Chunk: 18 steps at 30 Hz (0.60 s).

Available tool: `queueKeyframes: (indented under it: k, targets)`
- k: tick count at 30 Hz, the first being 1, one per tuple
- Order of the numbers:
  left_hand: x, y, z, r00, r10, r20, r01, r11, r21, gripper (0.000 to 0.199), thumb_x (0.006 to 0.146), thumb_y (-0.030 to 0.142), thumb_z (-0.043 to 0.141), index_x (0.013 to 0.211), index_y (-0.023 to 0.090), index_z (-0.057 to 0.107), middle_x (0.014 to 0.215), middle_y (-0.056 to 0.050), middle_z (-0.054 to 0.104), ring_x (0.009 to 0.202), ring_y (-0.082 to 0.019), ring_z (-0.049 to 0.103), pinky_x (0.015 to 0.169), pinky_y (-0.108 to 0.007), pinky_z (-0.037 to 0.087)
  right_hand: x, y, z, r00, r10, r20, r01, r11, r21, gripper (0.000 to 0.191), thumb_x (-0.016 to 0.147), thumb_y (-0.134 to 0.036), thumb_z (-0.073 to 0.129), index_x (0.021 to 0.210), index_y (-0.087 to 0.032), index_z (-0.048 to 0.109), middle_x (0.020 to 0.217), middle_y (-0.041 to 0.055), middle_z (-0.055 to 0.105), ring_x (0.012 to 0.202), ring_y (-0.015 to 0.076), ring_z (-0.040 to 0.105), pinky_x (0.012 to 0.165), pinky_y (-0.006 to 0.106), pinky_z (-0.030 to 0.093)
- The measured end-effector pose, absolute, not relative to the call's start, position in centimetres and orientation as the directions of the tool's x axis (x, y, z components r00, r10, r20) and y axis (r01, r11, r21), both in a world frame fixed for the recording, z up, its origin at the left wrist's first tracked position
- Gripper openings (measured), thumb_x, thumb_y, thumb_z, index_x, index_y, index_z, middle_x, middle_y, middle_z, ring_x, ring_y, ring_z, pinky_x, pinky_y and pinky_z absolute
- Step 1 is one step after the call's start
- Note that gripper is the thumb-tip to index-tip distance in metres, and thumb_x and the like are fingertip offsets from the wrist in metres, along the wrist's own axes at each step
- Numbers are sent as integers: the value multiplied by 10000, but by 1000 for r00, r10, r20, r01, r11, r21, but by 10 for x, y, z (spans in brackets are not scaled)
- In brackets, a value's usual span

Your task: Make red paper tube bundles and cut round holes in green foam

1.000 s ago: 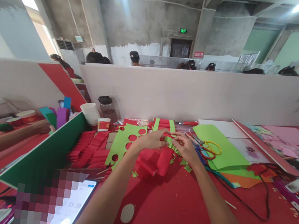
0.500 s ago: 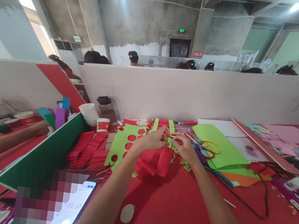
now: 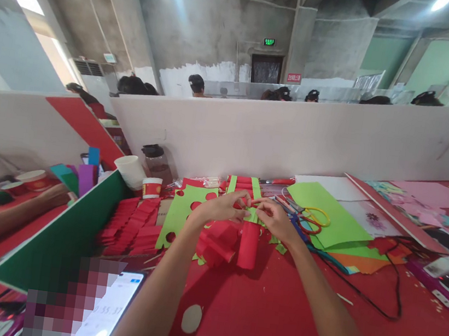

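Note:
Both hands meet over the middle of the red table. A thin red strip (image 3: 256,201) runs between their fingertips, too small to make out well. My left hand (image 3: 221,207) has curved fingers at the strip's left end, with the thumb lower. At its right end, my right hand (image 3: 274,217) pinches with thumb and forefinger. Just below the fingers a red paper roll (image 3: 248,246) lies with a light green band at its top. Crumpled-looking red paper pieces (image 3: 218,244) are left of it. Behind the hands, red rolls (image 3: 244,184) carry light green strips.
Light green paper with round holes (image 3: 183,198) and stacked red paper strips (image 3: 132,225) lie left. Scissors (image 3: 317,219), green sheets (image 3: 332,215) and a black cable (image 3: 372,306) are right. A phone (image 3: 109,307) lies front left. A green divider (image 3: 63,229) separates a neighbour's arm (image 3: 1,227).
My left hand has shifted slightly left and its fingers have opened out a little. The red roll beneath now hangs straighter and shows more of itself. The view has tilted slightly.

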<state>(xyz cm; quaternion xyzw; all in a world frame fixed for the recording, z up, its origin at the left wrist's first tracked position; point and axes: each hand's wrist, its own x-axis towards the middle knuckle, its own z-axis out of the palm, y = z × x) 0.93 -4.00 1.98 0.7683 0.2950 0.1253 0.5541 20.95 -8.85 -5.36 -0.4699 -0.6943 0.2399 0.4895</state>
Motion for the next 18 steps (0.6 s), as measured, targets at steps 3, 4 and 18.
queueKeyframes:
  k: [3, 4, 18]
  targets:
    - [8, -39, 19, 795, 591, -138, 313, -204, 928, 336, 756, 302, 740, 974, 224, 497, 839, 38, 558, 739, -138, 659, 799, -362, 583, 209, -90, -53, -94, 886, 454, 415, 449, -791, 157, 834, -218, 551, 681, -198, 579, 1132, 86, 649, 1110, 239, 588, 951, 371, 407]
    - [8, -38, 18, 801, 582, -140, 308, -200, 930, 332, 756, 307, 741, 966, 223, 498, 835, 39, 561, 738, -142, 664, 799, -368, 584, 210, -90, -53, -99, 887, 452, 418, 449, -790, 160, 833, -216, 550, 676, -198, 575, 1128, 85, 651, 1101, 237, 592, 952, 371, 407]
    - [7, -36, 18, 821, 525, -223, 359, -171, 918, 264, 746, 331, 756, 801, 177, 548, 797, 28, 587, 801, -159, 679, 852, -354, 564, 206, -97, -47, -217, 874, 434, 396, 485, -780, 172, 863, -223, 540, 704, -190, 597, 1158, 82, 632, 1042, 227, 605, 901, 351, 424]
